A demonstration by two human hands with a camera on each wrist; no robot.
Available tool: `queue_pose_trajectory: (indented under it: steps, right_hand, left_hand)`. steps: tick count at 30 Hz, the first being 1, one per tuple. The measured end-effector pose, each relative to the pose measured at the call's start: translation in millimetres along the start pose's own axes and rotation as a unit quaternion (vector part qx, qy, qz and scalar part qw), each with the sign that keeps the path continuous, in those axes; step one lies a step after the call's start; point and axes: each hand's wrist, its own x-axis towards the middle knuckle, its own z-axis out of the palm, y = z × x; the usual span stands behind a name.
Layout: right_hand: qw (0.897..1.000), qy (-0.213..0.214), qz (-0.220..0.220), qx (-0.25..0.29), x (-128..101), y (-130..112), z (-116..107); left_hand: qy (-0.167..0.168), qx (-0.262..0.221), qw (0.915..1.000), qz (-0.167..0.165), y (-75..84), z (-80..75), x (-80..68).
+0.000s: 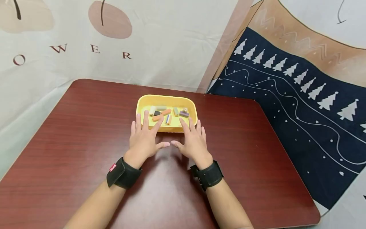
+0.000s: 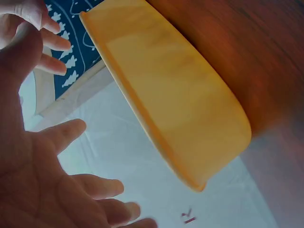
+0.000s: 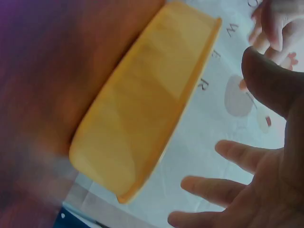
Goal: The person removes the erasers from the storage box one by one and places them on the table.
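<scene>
A yellow plastic tray (image 1: 143, 102) sits on a dark red table (image 1: 85, 133) and holds several small coloured blocks (image 1: 161, 115). My left hand (image 1: 144, 136) hovers palm down just in front of the tray, fingers straight and spread, fingertips over its near rim. My right hand (image 1: 192, 138) lies beside it, also flat and spread, holding nothing. The thumbs nearly meet. In the left wrist view the tray's outer wall (image 2: 175, 99) fills the middle with my left hand (image 2: 42, 171) spread at the left. In the right wrist view the same wall (image 3: 142, 109) shows, my right hand (image 3: 256, 180) spread at the right.
Black straps (image 1: 123, 173) wrap both wrists. A pale cloth with letters (image 1: 91, 49) hangs behind the table. A dark blue cloth with white trees (image 1: 300, 105) lies to the right of the table. Bare tabletop extends left, right and towards me.
</scene>
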Motion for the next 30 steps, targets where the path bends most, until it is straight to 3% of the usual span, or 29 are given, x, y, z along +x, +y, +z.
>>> queue_pose_trajectory:
  steps: [5, 12, 20, 24, 30]
  right_hand:
    - [1.000, 0.015, -0.016, 0.023, 11, 6, -11]
    - [0.998, 0.004, -0.055, -0.013, 43, 16, -37]
    - [0.988, -0.065, -0.127, -0.051, 88, 11, -59]
    - [0.979, -0.097, -0.162, -0.081, 108, 0, -61]
    - [0.958, -0.136, -0.219, -0.126, 135, -21, -51]
  left_hand:
    - [0.007, -0.097, 0.9953, -0.005, -16.4, -6.0, 4.2]
    - [-0.008, -0.178, 0.9837, -0.027, -44.9, -12.5, 14.8]
    - [0.033, -0.198, 0.9795, -0.014, -59.8, -3.1, 25.8]
    - [0.057, -0.200, 0.9781, -0.011, -64.0, -1.3, 27.6]
    - [0.069, -0.201, 0.9769, -0.017, -69.0, -0.9, 24.0]
